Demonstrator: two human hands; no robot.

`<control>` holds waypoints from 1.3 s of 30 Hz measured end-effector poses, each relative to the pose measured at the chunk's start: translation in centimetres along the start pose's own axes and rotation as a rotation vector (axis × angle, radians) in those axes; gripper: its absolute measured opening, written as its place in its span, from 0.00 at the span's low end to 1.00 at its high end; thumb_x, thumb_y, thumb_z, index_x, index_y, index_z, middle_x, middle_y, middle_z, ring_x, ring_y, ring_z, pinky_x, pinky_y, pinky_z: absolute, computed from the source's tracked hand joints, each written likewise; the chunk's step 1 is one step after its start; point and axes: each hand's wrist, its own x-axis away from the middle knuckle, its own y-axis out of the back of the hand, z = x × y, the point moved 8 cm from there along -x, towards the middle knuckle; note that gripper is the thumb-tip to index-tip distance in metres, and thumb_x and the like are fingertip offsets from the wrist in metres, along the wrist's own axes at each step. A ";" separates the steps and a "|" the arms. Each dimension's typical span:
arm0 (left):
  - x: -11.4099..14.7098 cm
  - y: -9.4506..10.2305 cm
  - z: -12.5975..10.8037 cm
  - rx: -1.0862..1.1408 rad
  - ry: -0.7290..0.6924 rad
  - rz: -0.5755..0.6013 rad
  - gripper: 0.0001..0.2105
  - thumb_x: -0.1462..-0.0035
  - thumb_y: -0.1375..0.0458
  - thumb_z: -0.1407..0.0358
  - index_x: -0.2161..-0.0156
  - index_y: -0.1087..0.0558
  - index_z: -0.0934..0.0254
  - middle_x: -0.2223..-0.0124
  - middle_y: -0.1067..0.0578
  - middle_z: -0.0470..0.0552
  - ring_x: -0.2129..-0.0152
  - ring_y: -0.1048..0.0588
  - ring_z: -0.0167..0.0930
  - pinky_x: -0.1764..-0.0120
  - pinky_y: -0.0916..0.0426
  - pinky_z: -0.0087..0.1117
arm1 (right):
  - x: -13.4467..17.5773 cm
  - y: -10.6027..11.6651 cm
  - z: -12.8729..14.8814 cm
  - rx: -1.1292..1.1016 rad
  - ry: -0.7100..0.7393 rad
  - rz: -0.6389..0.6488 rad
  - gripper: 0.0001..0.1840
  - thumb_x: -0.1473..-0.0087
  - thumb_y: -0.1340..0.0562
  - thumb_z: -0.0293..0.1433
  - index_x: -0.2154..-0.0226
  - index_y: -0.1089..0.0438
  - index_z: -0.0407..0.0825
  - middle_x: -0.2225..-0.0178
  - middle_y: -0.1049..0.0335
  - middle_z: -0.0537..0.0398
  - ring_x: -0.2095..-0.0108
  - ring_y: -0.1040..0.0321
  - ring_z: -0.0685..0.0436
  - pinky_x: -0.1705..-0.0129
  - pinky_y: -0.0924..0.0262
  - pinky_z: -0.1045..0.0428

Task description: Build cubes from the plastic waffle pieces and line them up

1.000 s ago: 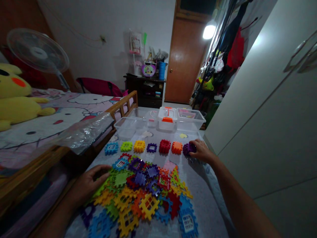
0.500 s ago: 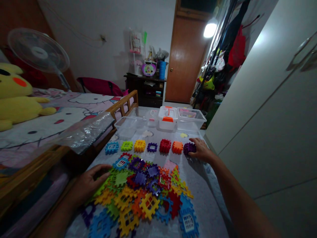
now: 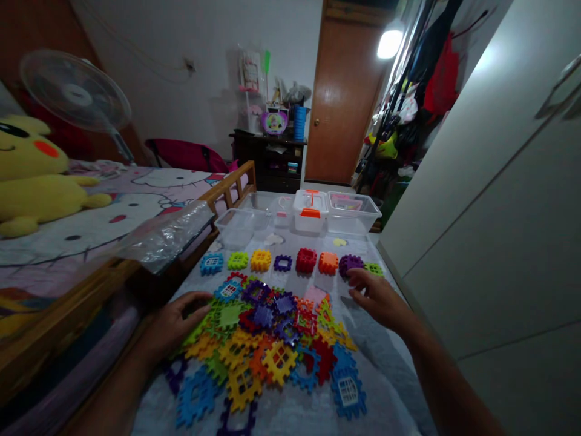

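Note:
A heap of interlocking plastic building tiles (image 3: 263,316) in many colours covers the middle of the cloth. My left hand (image 3: 184,318) rests at the heap's left side, fingers apart, beside some green tiles. Just in front of the purple tile stack (image 3: 351,264) hovers my right hand (image 3: 374,297), its fingers parted and nothing between them. Sorted tiles form a row behind the heap: blue (image 3: 211,263), green (image 3: 238,260), yellow (image 3: 261,260), a dark purple frame (image 3: 282,263), red (image 3: 306,260), orange (image 3: 328,263), purple, and another green tile (image 3: 374,268) at the right end.
Clear plastic boxes (image 3: 240,229) stand at the far end, among them a lidded one with orange clips (image 3: 311,213). A wooden bed rail (image 3: 227,184) borders the left side; a white cabinet (image 3: 494,200) rises on the right.
My right hand has let go of the purple stack and drawn back toward me. The green tile at the row's right end now shows. My left hand has stayed by the heap.

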 end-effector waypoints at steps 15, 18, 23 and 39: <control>0.4 -0.1 -0.5 -0.004 -0.011 0.016 0.22 0.50 0.43 0.47 0.59 0.23 0.63 0.59 0.19 0.53 0.62 0.22 0.40 0.58 0.28 0.36 | 0.6 -7.9 0.7 0.138 0.074 0.038 0.12 0.47 0.45 0.27 0.61 0.30 0.47 0.68 0.32 0.52 0.67 0.35 0.45 0.64 0.43 0.52; 0.5 0.0 -1.2 -0.034 -0.021 0.007 0.21 0.50 0.43 0.48 0.60 0.23 0.62 0.60 0.19 0.52 0.64 0.21 0.39 0.59 0.27 0.35 | 0.5 -7.9 0.0 0.131 0.060 -0.020 0.14 0.48 0.46 0.25 0.59 0.31 0.47 0.68 0.33 0.53 0.68 0.36 0.46 0.64 0.43 0.52; 0.7 -0.1 -2.5 -0.117 -0.043 -0.040 0.19 0.50 0.44 0.49 0.61 0.23 0.61 0.60 0.20 0.51 0.65 0.22 0.37 0.60 0.28 0.33 | 0.6 -7.4 -0.5 0.079 0.075 -0.099 0.15 0.48 0.46 0.26 0.57 0.31 0.46 0.68 0.32 0.52 0.68 0.35 0.45 0.63 0.40 0.51; -1.7 0.6 -5.0 -0.257 -0.089 0.039 0.21 0.46 0.48 0.51 0.56 0.24 0.62 0.54 0.22 0.55 0.61 0.23 0.39 0.56 0.31 0.37 | 0.7 -6.6 0.4 0.016 0.098 -0.096 0.11 0.45 0.46 0.31 0.63 0.30 0.47 0.67 0.33 0.51 0.66 0.34 0.43 0.63 0.39 0.49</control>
